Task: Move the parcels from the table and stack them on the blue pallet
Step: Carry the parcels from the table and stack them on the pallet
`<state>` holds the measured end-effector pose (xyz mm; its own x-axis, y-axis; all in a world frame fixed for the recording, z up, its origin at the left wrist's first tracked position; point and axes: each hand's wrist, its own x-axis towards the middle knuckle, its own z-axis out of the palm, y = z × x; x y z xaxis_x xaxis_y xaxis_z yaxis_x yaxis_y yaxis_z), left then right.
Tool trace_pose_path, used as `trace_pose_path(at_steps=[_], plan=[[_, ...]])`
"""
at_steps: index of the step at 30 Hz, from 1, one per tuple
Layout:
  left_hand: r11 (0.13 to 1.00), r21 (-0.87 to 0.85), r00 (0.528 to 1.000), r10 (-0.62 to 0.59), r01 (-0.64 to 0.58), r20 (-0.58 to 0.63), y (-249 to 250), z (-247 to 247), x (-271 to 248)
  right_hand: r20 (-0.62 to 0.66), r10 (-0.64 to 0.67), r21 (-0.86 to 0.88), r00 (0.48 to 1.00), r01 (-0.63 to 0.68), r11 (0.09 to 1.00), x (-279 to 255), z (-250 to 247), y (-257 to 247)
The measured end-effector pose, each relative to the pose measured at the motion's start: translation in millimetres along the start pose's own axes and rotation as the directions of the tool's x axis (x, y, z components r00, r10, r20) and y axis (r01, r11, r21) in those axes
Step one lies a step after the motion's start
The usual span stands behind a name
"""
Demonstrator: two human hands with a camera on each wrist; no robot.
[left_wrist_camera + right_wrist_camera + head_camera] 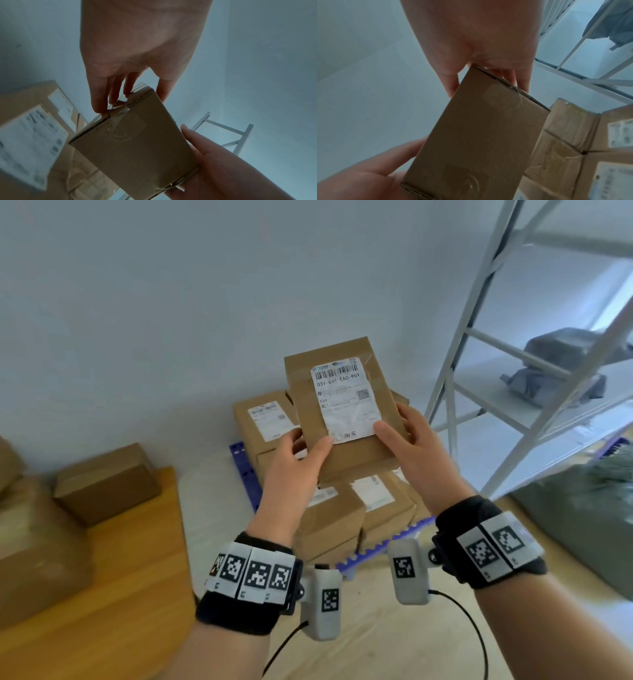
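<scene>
Parcels are the matter here, and one brown cardboard parcel (342,409) sits near the centre of the head view, held up in the air by both hands with its white shipping label (344,400) facing the camera. The left hand (294,460) grasps its lower left corner, thumb lying across the front face just below the label's corner, fingers tucked behind. The right hand (411,446) grasps the lower right edge in the same way, thumb on the front at the label's lower right corner, fingers wrapped round the back.

In the left wrist view the left hand's fingers (109,94) press along the parcel's taped short end, while the right hand (223,169) comes in from the lower right and cups the opposite end. The right wrist view shows the plain, taped underside of the parcel (481,135) filling the middle of the frame.

Below and behind the held parcel, in the centre of the head view, several labelled parcels (263,422) are already stacked on the blue pallet (245,470), whose toothed edge shows at centre left and lower centre. At the left edge of the frame a wooden table (130,594) carries more brown boxes (106,484). A white metal shelf (513,371) stands at upper right, with a grey bundle (561,364) lying on it.
</scene>
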<state>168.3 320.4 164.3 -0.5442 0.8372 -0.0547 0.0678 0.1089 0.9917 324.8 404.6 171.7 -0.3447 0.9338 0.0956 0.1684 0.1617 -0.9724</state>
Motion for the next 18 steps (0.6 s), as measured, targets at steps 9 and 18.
trace_pose_path(at_steps=[9,18], plan=[[0.975,0.22,0.997,0.029,-0.012,-0.074,-12,95,-17,0.086,0.056,-0.061,0.995,-0.051,0.997,18,-90,36],[0.779,0.626,0.994,0.096,-0.042,-0.052,-57,96,-3,0.174,0.198,-0.066,0.965,-0.19,0.98,36,-88,84]])
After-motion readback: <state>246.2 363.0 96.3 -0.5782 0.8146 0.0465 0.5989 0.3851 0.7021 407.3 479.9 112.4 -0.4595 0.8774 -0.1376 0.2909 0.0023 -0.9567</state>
